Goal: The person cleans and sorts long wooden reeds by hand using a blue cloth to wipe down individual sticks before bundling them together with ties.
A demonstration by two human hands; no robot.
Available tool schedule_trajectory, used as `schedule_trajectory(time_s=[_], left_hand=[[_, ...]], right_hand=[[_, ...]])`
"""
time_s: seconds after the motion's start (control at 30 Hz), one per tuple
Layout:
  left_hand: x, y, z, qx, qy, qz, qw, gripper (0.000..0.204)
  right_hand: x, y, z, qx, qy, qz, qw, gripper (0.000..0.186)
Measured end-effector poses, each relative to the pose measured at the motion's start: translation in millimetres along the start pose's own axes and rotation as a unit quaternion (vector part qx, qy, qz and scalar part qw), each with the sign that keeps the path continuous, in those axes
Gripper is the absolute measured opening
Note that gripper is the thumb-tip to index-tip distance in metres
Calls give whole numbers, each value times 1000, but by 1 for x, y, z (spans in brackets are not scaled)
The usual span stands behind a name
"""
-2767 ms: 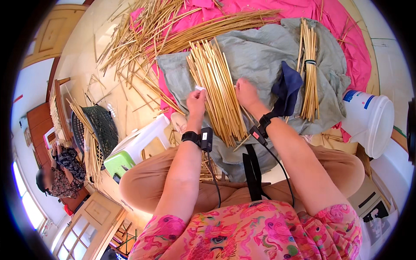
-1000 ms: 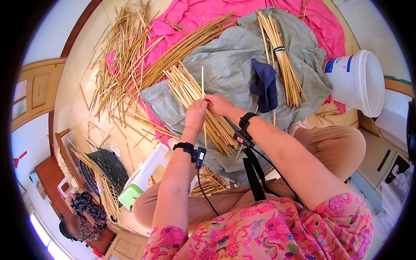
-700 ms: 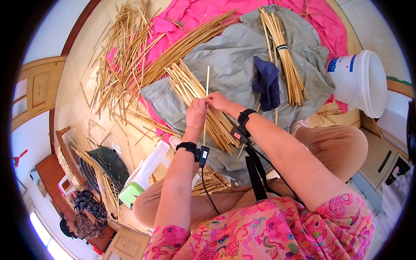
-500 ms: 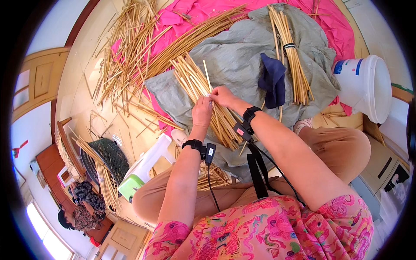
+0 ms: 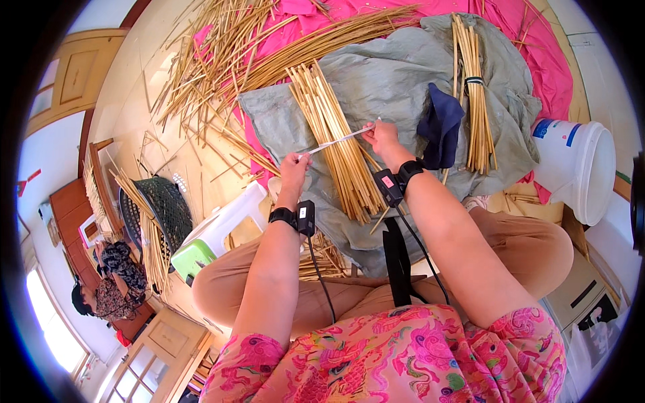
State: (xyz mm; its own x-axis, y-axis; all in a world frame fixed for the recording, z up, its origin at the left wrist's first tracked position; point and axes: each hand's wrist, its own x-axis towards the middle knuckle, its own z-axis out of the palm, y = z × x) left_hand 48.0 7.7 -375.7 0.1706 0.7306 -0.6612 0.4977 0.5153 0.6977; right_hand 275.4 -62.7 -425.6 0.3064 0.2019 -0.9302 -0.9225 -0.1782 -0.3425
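Note:
A bundle of straw-coloured sticks (image 5: pixel 336 154) lies on the grey cloth in front of me. A thin whitish tie strip (image 5: pixel 334 142) runs across the top of the bundle, crossed or looped at its middle and pulled taut. At the left side of the bundle my left hand (image 5: pixel 294 168) is closed on one end of the strip. To the right, my right hand (image 5: pixel 381 136) pinches the other end. Whether the strip passes underneath the sticks is hidden.
A second bundle, bound with a dark tie (image 5: pixel 475 80), lies at right beside a navy cloth (image 5: pixel 440 127). Loose sticks (image 5: pixel 208 74) are heaped far left. A white bucket (image 5: pixel 574 168) lies tipped at right. Left stand a white-and-green stool (image 5: pixel 225 228) and a dark basket (image 5: pixel 168 208); another person (image 5: pixel 111 282) sits beyond.
My hands have moved apart from close together over the bundle, drawing the strip tight across it. The whole view has shifted slightly.

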Motion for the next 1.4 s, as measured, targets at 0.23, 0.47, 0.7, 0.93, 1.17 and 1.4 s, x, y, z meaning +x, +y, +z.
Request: schedule_trajectory(time_s=[0.23, 0.47, 0.7, 0.93, 1.17, 1.4], left_hand=[[6, 13, 34, -400, -131, -33, 906, 10], [21, 13, -1, -181, -62, -41, 981, 11], [15, 44, -3, -237, -154, -9, 959, 13], [-3, 91, 49, -170, -206, 57, 962, 11], [0, 10, 75, 41, -80, 172, 981, 17], [-4, 37, 83, 188, -50, 318, 928, 12]], right_hand=[[-17, 7, 14, 52, -169, -23, 984, 18], [-6, -20, -1, -201, -122, -198, 951, 16], [-62, 0, -2, -553, -299, -435, 645, 31], [-47, 34, 7, -440, -235, -432, 751, 22], [-84, 13, 11, -167, -238, -99, 952, 24], [-91, 7, 14, -108, -286, -79, 949, 26]])
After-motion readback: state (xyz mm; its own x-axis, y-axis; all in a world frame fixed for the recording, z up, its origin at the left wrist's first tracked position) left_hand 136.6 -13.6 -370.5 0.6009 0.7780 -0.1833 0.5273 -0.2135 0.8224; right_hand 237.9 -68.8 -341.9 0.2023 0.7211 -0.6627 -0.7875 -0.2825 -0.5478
